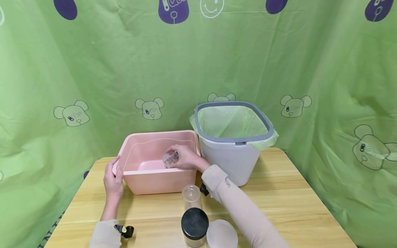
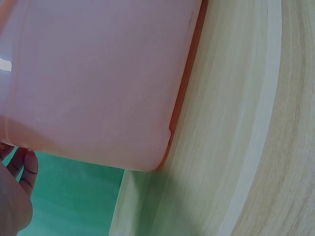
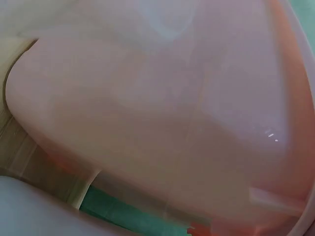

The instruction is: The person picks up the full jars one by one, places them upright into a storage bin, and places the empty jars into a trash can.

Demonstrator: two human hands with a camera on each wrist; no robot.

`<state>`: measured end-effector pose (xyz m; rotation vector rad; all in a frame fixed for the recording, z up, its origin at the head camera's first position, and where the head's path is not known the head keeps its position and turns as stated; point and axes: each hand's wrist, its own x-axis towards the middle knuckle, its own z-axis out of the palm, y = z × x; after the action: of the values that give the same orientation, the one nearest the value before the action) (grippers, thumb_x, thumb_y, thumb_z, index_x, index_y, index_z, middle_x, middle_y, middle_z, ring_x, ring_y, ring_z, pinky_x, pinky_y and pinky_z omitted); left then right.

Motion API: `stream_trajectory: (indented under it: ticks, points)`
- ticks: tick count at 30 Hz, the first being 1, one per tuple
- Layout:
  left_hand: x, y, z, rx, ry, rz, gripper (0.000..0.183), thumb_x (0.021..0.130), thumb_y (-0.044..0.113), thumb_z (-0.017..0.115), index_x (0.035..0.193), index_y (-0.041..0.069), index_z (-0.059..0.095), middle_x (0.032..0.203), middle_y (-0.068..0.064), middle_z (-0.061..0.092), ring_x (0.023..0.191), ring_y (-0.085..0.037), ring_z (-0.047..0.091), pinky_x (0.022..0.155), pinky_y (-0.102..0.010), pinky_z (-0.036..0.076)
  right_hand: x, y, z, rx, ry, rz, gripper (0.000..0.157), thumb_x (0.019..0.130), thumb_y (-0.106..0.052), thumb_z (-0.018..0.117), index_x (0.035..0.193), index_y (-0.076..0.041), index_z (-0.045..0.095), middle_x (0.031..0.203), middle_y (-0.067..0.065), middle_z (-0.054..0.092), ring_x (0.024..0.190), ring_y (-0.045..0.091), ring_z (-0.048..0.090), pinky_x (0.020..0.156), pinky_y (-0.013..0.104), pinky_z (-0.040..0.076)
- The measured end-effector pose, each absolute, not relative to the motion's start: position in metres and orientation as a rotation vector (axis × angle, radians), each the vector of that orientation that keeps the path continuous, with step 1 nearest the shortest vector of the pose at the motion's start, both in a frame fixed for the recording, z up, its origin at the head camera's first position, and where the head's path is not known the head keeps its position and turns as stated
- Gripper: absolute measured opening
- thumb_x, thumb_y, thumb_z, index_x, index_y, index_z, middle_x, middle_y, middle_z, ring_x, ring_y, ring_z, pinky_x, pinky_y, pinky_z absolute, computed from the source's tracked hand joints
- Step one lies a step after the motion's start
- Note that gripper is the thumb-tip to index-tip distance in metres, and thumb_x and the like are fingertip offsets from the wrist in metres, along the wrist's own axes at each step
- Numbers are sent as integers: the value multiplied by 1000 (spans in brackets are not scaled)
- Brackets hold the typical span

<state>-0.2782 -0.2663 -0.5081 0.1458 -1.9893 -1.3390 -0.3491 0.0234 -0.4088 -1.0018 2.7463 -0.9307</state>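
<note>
A pink plastic basin [image 1: 155, 182] stands on the wooden table. My left hand [image 1: 113, 179] grips its left rim near the front corner; the fingertips [image 2: 30, 164] show at the basin's edge in the left wrist view. Reaching over the front rim, my right hand [image 1: 185, 156] holds a small round translucent jar [image 1: 170, 159] inside the basin, toward its right side. Reddish-brown and whitish bits show in the jar, too small to identify. The right wrist view mostly shows the basin's pink wall [image 3: 147, 98]; the right hand is not clear there.
A white bin [image 1: 227, 162] with a grey rim and green liner stands right beside the basin. In front are a clear empty-looking jar [image 1: 191, 194], a black-lidded jar [image 1: 194, 224] and a white round lid or lidded jar [image 1: 222, 235]. A green curtain [image 1: 173, 69] hangs behind.
</note>
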Motion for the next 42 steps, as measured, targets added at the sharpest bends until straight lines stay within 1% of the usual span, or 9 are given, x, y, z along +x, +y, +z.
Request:
stream_trajectory:
  ticks: [4,7,13,20,22,26,32,39,42]
  points:
    - [-278,-266,-509,144,-1987,-1334,41,104,21,50,143,12,61,142,-12,61,122,-14,55,98,-11,41,-349,23,-410,-1011,2770,-880,59,80,-19,90,133,-12,65,130,4,68,122,21,62,112,38,47]
    - [-278,-266,-509,144,-1984,-1333,41,104,21,50,142,12,61,142,-12,61,125,-25,56,97,-12,40,-349,23,-410,-991,2762,-886,58,80,-18,89,132,-13,65,128,4,69,121,21,62,111,38,48]
    - [-278,-265,-508,144,-1980,-1344,41,104,21,50,143,12,61,143,-12,60,126,-25,56,98,-12,40,-351,21,-412,-947,2768,-855,54,80,-14,88,130,-12,67,127,6,70,120,22,63,109,37,49]
    - [-281,-266,-506,145,-1985,-1352,41,105,22,50,143,13,60,144,-12,59,128,-29,56,101,-15,42,-351,19,-410,-911,2779,-806,53,81,1,80,131,-11,68,130,7,70,122,23,62,111,38,48]
    - [-281,-266,-505,143,-1982,-1349,41,105,21,50,143,13,60,143,-13,60,128,-28,56,101,-15,43,-351,18,-409,-906,2783,-779,54,80,7,74,131,-11,68,131,6,70,123,22,62,111,37,49]
    - [-280,-265,-505,136,-1968,-1346,41,104,19,50,142,12,61,141,-13,61,124,-18,55,99,-14,41,-352,17,-410,-908,2786,-735,60,77,15,65,129,-13,68,130,5,70,123,21,62,111,36,49]
    - [-280,-265,-505,140,-1965,-1337,41,103,19,50,142,13,61,141,-12,61,118,-1,50,98,-12,41,-355,15,-412,-956,2806,-663,55,75,15,66,121,-15,72,118,4,71,112,19,63,105,35,51]
    - [-279,-265,-507,141,-1967,-1333,41,103,19,50,142,12,61,141,-13,62,118,-5,51,97,-12,40,-357,15,-414,-1012,2807,-592,54,73,16,66,117,-15,72,110,5,67,102,18,59,99,33,51]
    - [-279,-265,-508,139,-1970,-1336,41,104,19,50,143,12,61,141,-13,61,118,-5,51,97,-12,40,-356,14,-416,-1046,2800,-592,46,76,12,71,115,-12,72,112,7,64,103,20,57,99,34,50]
